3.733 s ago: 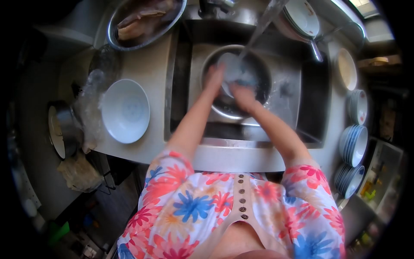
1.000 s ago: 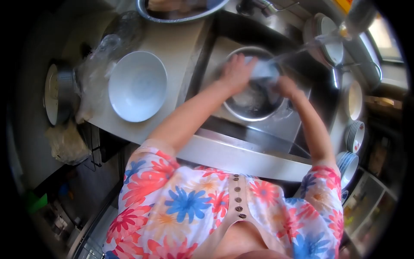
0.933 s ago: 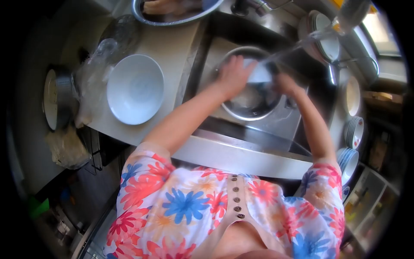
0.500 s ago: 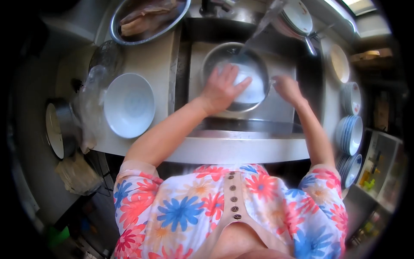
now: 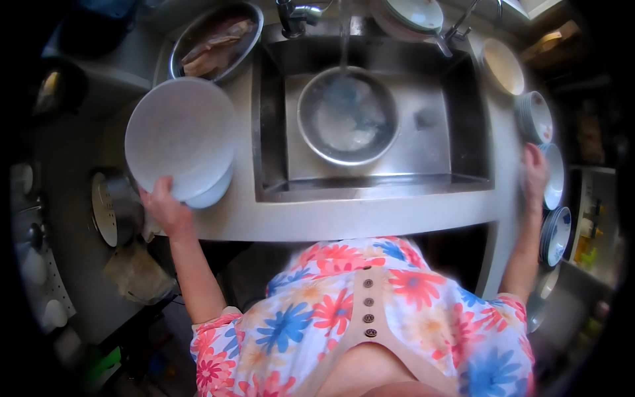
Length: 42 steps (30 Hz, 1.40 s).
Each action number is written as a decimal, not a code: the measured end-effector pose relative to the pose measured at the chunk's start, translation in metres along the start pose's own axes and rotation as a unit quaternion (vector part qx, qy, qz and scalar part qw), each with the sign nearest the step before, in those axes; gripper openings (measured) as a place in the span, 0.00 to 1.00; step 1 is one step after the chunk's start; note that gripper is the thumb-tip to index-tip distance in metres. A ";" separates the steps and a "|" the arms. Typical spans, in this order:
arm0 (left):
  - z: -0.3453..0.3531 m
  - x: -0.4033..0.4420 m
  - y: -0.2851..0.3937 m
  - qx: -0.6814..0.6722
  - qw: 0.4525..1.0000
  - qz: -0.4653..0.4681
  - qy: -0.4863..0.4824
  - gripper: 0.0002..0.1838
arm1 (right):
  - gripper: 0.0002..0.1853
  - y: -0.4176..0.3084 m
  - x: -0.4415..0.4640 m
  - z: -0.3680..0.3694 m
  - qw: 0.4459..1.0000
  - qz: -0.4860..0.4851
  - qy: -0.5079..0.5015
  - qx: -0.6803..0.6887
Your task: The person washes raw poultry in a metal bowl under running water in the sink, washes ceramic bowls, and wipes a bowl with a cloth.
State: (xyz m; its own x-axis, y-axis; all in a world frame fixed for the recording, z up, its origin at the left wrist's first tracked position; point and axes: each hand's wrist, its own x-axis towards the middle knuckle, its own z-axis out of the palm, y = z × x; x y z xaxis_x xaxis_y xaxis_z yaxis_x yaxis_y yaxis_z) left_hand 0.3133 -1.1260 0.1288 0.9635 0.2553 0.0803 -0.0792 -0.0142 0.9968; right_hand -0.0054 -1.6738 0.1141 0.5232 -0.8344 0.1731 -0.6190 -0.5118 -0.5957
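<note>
My left hand grips the near rim of a large white bowl. That bowl is directly over a second white bowl on the left counter; whether they touch is hard to see. At the right counter, my right hand has its fingers curled at the edge of a stack of bowls. The grip there is slightly blurred. A round metal basin stands in the sink, holding water with whitish foam. Water runs into it from above.
The steel sink lies in the middle. An oval metal basin with meat sits at the back left. More dishes and bowls line the right counter. Plates are stacked behind the sink near the faucet.
Both hands have left the basin. My left hand has moved left with a white bowl, over the bowl on the counter. My right hand has moved right to the stacked bowls.
</note>
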 end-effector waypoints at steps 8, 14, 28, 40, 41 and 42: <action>-0.080 0.011 -0.056 -0.105 0.964 -0.220 0.103 0.17 | 0.24 0.223 0.061 -0.122 0.948 0.007 0.009 -0.319; -0.066 0.031 -0.058 -0.014 0.973 -0.228 0.022 0.16 | 0.27 0.265 0.068 -0.149 0.909 0.101 -0.016 -0.405; -0.052 0.050 -0.052 0.519 0.842 -0.126 -0.076 0.19 | 0.16 0.267 0.068 -0.180 0.931 0.176 -0.141 -0.288; -0.042 0.031 -0.033 0.694 0.698 0.080 -0.155 0.21 | 0.11 0.167 0.009 -0.224 0.972 0.215 -0.097 -0.023; -0.035 0.030 -0.023 0.665 0.726 0.118 -0.132 0.19 | 0.12 0.134 0.004 -0.223 0.976 0.186 -0.114 -0.002; -0.023 0.026 -0.012 0.634 0.750 0.157 -0.105 0.17 | 0.13 0.100 0.002 -0.213 0.979 0.155 -0.131 0.021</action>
State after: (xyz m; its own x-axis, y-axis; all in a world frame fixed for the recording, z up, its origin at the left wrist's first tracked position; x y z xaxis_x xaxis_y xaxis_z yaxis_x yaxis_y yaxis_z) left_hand 0.3340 -1.0973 0.1187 0.9777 -0.1095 0.1793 -0.1328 -0.9834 0.1235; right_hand -0.1908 -1.7699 0.2219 0.4491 -0.8646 -0.2254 -0.7500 -0.2276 -0.6211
